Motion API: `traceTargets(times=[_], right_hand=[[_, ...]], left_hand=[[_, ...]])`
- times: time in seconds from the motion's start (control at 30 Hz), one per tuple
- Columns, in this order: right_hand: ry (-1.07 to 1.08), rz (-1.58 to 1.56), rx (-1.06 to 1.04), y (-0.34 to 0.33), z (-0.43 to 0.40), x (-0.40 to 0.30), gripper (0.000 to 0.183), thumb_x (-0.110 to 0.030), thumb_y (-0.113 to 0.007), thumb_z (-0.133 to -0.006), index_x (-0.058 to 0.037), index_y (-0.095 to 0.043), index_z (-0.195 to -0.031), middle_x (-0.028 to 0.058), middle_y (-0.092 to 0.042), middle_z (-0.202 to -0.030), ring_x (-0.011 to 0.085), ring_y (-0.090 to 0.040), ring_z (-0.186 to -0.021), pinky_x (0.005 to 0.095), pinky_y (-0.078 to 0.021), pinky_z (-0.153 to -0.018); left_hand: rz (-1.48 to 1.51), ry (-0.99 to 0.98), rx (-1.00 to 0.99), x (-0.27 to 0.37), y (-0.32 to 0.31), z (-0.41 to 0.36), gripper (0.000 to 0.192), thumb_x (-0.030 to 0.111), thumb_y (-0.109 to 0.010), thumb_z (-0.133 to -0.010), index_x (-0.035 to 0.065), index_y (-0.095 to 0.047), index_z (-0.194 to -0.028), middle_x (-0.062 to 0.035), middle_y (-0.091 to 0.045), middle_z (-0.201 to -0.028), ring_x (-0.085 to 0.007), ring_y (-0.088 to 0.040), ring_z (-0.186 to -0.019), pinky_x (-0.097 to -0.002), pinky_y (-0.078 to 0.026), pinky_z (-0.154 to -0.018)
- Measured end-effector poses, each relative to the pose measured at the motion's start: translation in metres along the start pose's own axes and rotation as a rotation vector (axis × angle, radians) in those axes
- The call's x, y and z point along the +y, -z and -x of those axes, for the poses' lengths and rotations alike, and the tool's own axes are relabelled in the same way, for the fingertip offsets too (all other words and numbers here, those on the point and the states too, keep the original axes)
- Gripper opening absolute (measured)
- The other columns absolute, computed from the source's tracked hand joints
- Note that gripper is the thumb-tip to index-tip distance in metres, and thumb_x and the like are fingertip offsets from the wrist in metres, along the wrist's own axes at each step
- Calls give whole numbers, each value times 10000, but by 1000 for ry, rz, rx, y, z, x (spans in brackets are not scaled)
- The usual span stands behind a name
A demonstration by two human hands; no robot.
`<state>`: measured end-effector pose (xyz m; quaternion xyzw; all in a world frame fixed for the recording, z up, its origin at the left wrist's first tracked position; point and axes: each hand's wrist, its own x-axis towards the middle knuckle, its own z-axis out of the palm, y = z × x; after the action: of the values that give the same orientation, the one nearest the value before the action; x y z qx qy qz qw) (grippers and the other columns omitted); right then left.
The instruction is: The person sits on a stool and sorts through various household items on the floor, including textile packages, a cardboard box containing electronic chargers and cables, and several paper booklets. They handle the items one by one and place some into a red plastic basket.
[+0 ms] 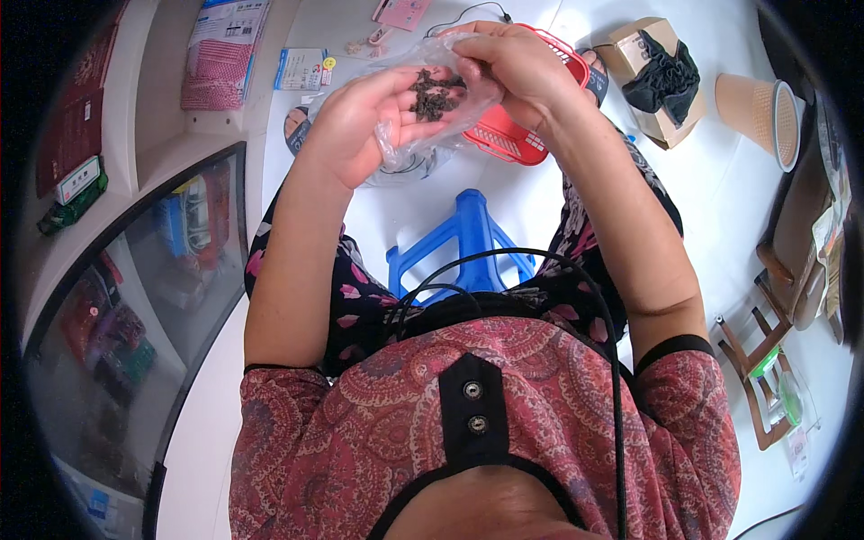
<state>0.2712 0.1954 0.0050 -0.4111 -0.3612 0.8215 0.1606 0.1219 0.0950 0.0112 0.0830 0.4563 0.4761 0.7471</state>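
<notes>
My left hand (354, 121) is palm up, cradling a small heap of dark, crumbly dried pieces (433, 104) on its fingers. Thin clear plastic bag film (398, 156) hangs around that hand; whether the fingers are inside the bag or only beside it, I cannot tell. With bent fingers, my right hand (523, 71) grips the bag's upper right part close to the crumbs. Below and behind both hands is a red plastic basket (509, 138), partly hidden by the bag and my right forearm.
A blue plastic stool (472, 236) stands between my legs. To the right are a cardboard box (624, 47) bearing black cloth (665, 77), a beige waste bin (746, 111) and wooden chair parts (759, 358). At left is a glass-fronted cabinet (196, 270). Printed packets (300, 69) lie ahead.
</notes>
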Motion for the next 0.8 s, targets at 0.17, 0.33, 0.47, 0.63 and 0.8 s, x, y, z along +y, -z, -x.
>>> traceTargets(times=[0.17,0.33,0.47,0.63,0.8], right_hand=[[-38,-3,-11,7,-7,3,189,-40,-498,-837,31,-579,-993,-17,-502,-622,29,-425,-486,160,-304,-425],[-31,3,-10,2,-4,1,183,-41,-493,-839,34,-582,-981,-20,-479,-591,35,-394,-461,175,-265,-406],[-26,13,-28,6,-6,3,191,-42,-496,-839,33,-584,-991,-20,-473,-585,40,-392,-463,179,-261,-407],[-28,2,-57,4,-4,1,135,-52,-506,-841,11,-585,-930,-22,-476,-602,38,-406,-484,174,-276,-420],[-14,6,-39,6,-8,8,87,-60,-517,-841,-12,-580,-878,-17,-491,-624,35,-412,-490,170,-287,-426]], left_hand=[[35,-9,0,0,1,0,373,169,-403,-911,-91,-457,-1173,-190,-544,-1146,-278,-578,-1017,-364,-485,-854],[63,-13,-12,2,1,2,378,151,-363,-928,-102,-396,-1206,-215,-491,-1204,-377,-520,-1071,-442,-430,-947],[73,-12,-32,2,1,2,368,162,-384,-918,-93,-435,-1178,-201,-525,-1158,-336,-559,-1026,-399,-469,-876],[64,11,-39,2,4,3,365,163,-384,-917,-101,-445,-1162,-213,-543,-1123,-321,-586,-989,-370,-498,-826],[24,13,0,4,1,3,355,141,-384,-917,-115,-435,-1159,-227,-546,-1110,-320,-599,-963,-359,-516,-802]])
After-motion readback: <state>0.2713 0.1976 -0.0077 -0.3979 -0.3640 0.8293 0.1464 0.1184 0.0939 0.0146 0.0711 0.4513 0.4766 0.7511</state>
